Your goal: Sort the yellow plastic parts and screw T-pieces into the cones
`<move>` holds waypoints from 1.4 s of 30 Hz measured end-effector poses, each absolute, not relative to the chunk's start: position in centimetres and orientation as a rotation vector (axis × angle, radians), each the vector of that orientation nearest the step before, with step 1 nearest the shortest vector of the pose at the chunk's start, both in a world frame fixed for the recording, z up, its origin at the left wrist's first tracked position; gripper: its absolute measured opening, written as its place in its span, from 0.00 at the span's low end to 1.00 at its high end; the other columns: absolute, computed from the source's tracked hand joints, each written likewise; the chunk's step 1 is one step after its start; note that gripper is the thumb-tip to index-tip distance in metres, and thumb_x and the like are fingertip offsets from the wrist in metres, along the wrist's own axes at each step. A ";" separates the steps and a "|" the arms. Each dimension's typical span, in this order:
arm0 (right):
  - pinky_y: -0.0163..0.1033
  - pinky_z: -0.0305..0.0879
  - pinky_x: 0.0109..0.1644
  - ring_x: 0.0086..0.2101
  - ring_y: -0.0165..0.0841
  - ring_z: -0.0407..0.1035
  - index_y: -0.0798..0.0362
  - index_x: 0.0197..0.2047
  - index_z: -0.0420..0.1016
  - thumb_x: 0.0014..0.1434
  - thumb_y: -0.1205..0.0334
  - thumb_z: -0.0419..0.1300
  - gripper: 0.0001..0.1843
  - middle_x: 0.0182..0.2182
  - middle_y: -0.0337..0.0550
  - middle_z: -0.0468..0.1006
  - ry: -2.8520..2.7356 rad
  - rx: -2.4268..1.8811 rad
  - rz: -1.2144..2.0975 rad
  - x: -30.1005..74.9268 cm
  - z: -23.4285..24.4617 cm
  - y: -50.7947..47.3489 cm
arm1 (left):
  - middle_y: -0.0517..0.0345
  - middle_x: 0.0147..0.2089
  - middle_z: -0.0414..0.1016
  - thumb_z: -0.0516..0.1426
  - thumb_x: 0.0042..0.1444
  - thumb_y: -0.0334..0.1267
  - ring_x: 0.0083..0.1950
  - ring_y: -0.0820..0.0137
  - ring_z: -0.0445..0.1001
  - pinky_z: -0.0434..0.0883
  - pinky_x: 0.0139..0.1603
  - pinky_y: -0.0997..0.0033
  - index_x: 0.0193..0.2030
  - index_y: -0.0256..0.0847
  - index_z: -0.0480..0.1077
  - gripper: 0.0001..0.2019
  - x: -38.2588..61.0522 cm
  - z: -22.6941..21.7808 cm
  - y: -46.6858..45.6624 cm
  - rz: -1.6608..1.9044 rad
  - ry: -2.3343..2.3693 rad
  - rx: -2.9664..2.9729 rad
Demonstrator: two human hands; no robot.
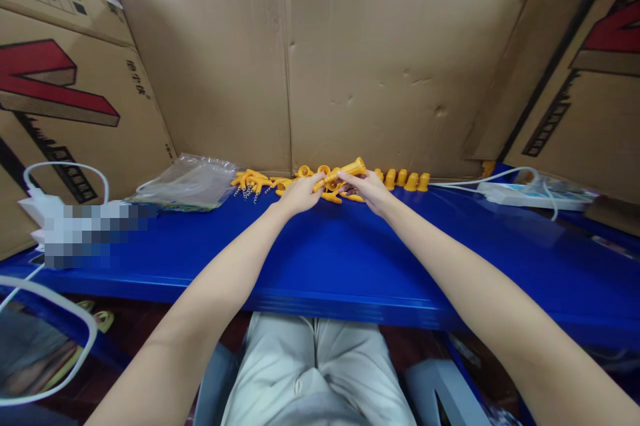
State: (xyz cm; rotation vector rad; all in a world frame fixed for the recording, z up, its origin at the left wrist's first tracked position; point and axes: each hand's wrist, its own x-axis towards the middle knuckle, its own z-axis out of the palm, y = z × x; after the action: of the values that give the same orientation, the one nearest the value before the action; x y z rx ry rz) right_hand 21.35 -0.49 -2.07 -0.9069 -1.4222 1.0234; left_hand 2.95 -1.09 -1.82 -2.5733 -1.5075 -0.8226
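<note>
My left hand (302, 194) is closed on one end of a yellow plastic corkscrew (354, 167). Its flared, bell-shaped end points up and to the right. My right hand (371, 190) pinches the same piece from the other side, with thumb and fingers near its middle. Left of my hands lies a pile of yellow corkscrew handles (251, 179) with metal spirals sticking out. Several yellow bell-shaped sleeves (411, 181) stand in a row by my right hand. More yellow parts (331, 197) lie under and behind my fingers, partly hidden.
Cardboard sheets (380, 73) wall off the back of the blue table (330, 259). Clear plastic bags (187, 179) lie at the left, near a white cable (67, 164). A white power strip (540, 196) sits at the right. Large cardboard boxes (75, 146) flank both sides.
</note>
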 end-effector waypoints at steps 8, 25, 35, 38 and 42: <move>0.33 0.59 0.23 0.19 0.25 0.64 0.52 0.30 0.68 0.49 0.32 0.63 0.29 0.24 0.37 0.72 -1.452 -0.961 0.963 22.2 -2.1 -0.1 | 0.52 0.51 0.77 0.48 0.65 0.43 0.53 0.58 0.75 0.70 0.50 0.61 0.56 0.47 0.67 0.16 2.3 -1.5 -0.9 -0.754 -1.645 -2.413; 0.43 0.61 0.46 0.46 0.44 0.72 0.54 0.43 0.74 0.58 0.60 0.60 0.11 0.44 0.51 0.79 -2.330 -1.329 -0.254 22.2 -2.8 -0.8 | 0.51 0.52 0.78 0.54 0.58 0.37 0.54 0.56 0.76 0.70 0.52 0.59 0.56 0.47 0.70 0.18 1.9 -2.0 -0.2 -0.686 -1.736 -2.375; 0.44 0.55 0.47 0.46 0.45 0.71 0.55 0.47 0.67 0.59 0.65 0.58 0.12 0.45 0.53 0.78 -2.306 -1.347 -0.441 22.2 -2.7 -0.9 | 0.50 0.45 0.80 0.56 0.56 0.39 0.49 0.55 0.77 0.71 0.48 0.61 0.54 0.46 0.72 0.18 2.3 -1.5 -1.1 -0.689 -1.780 -2.334; 0.44 0.56 0.47 0.45 0.45 0.72 0.56 0.48 0.69 0.62 0.59 0.57 0.13 0.44 0.54 0.79 -2.336 -1.369 -0.379 22.1 -2.5 -1.3 | 0.52 0.43 0.80 0.56 0.56 0.39 0.48 0.56 0.78 0.71 0.47 0.62 0.54 0.47 0.71 0.18 2.3 -1.5 -1.1 -0.703 -1.757 -2.348; 0.44 0.57 0.47 0.46 0.45 0.73 0.56 0.48 0.72 0.65 0.57 0.53 0.14 0.44 0.54 0.80 -2.379 -1.405 -0.319 21.8 -2.2 -1.8 | 0.52 0.44 0.79 0.56 0.56 0.39 0.49 0.56 0.77 0.70 0.47 0.62 0.56 0.46 0.71 0.19 2.3 -1.5 -1.1 -0.692 -1.717 -2.361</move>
State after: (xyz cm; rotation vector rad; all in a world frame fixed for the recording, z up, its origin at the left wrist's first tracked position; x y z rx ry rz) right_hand 21.77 -1.76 -2.23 -1.4049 -2.3787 -0.3191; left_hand 2.32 -1.14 -1.49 -2.3612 -1.7167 -0.6921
